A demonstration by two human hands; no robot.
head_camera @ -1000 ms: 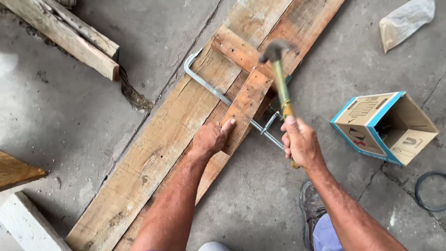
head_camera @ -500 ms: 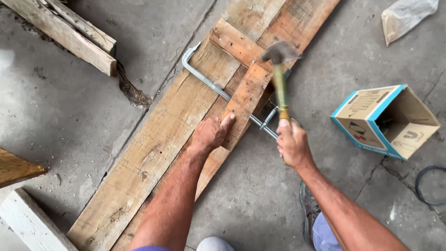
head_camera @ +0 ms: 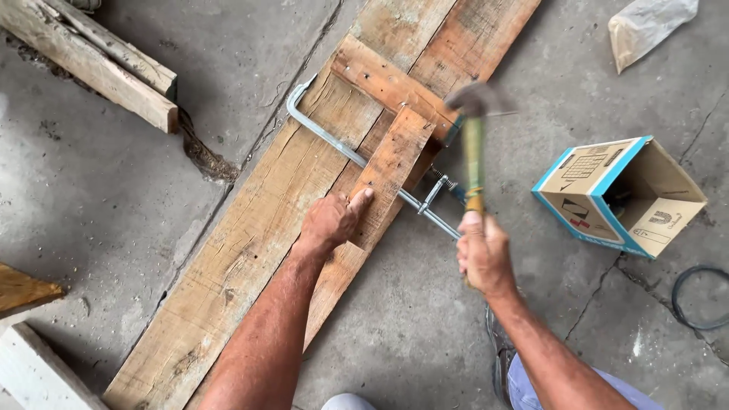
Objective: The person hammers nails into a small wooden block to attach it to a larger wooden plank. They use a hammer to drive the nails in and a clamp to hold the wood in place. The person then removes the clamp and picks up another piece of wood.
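My left hand (head_camera: 332,221) presses flat on a short wooden piece (head_camera: 392,165) that lies over long weathered planks (head_camera: 250,235) on the concrete floor. In my right hand (head_camera: 483,254) is a hammer (head_camera: 474,144) with a green and yellow handle; its head is blurred above the short piece's far right corner. A metal bar clamp (head_camera: 342,148) crosses the planks just beyond my left fingers, its screw end near my right hand. A cross board (head_camera: 387,80) lies at the far end of the short piece.
An open cardboard box (head_camera: 621,196) with blue edges lies on its side at the right. Loose timber (head_camera: 91,64) rests at the upper left, more wood (head_camera: 26,292) at the lower left. A plastic bag (head_camera: 649,26) sits top right, a dark cable (head_camera: 699,300) at the right edge.
The hammer stays raised over the short piece and its head is now blurred with motion. My right hand has shifted slightly. My left hand keeps its place on the wood.
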